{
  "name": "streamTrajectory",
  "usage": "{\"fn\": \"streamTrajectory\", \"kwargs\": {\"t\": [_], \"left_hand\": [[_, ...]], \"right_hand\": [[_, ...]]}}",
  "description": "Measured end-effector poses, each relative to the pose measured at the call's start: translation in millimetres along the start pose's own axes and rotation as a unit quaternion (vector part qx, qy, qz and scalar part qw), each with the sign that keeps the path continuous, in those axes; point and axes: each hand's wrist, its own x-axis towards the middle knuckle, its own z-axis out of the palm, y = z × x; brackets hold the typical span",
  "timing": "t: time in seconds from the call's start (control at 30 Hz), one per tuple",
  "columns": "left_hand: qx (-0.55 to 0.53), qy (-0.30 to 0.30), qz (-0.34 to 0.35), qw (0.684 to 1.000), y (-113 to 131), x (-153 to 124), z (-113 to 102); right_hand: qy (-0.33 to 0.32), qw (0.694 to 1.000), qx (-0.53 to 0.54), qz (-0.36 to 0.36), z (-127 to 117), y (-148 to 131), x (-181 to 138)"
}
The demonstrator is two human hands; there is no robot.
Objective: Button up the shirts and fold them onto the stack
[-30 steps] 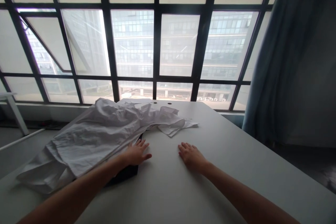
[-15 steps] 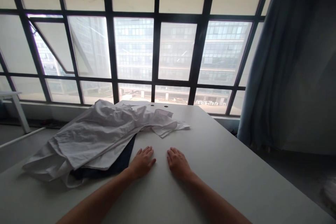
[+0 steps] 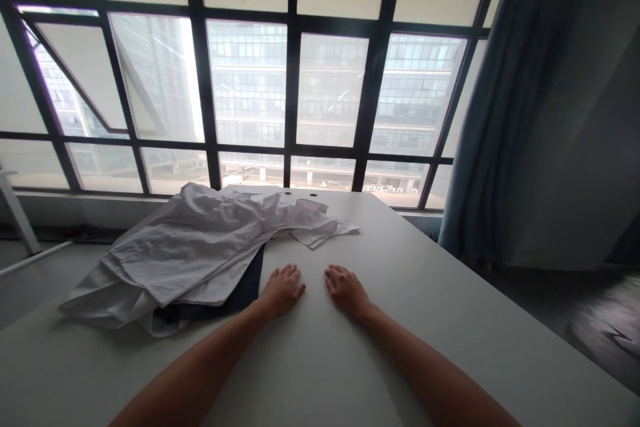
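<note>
My left hand (image 3: pixel 283 288) lies flat and open on the white table (image 3: pixel 350 360), fingers stretched out, just right of the clothes pile. My right hand (image 3: pixel 346 289) rests palm down beside it, also open, a small gap between the two. Neither holds anything. A crumpled white shirt (image 3: pixel 190 247) is heaped on the table's left part, one sleeve trailing toward the middle. Under it shows the edge of a dark blue garment (image 3: pixel 235 297), close to my left hand.
A large window with dark frames (image 3: pixel 293 80) fills the wall behind the table. A blue-grey curtain (image 3: pixel 495 120) hangs at the right. Two small round holes (image 3: pixel 300 194) sit at the table's far edge. A white table leg (image 3: pixel 17 213) stands at the far left.
My left hand has slid off the dark garment onto bare table. My right hand has come in leftward, so both now lie close together. The view shifted slightly.
</note>
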Motion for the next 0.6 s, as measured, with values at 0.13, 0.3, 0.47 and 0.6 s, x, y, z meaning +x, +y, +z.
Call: {"fn": "streamTrajectory", "kwargs": {"t": [0.13, 0.3, 0.47, 0.6], "left_hand": [[0.015, 0.005, 0.000, 1.000, 1.7, -0.8, -1.4], [0.022, -0.001, -0.001, 1.000, 4.1, -2.4, -5.7], [0.013, 0.002, 0.001, 1.000, 4.4, -2.2, -7.4], [0.002, -0.004, 0.001, 1.000, 2.1, 0.1, -5.2]], "right_hand": [[-0.017, 1.000, 0.016, -0.006, 0.6, 6.0, 0.8], [-0.036, 0.999, 0.020, -0.012, 1.4, 10.3, 2.4], [-0.039, 0.999, 0.023, -0.015, -0.2, 10.7, 2.9], [-0.039, 0.999, 0.030, -0.011, -2.8, 10.2, 3.5]]}}
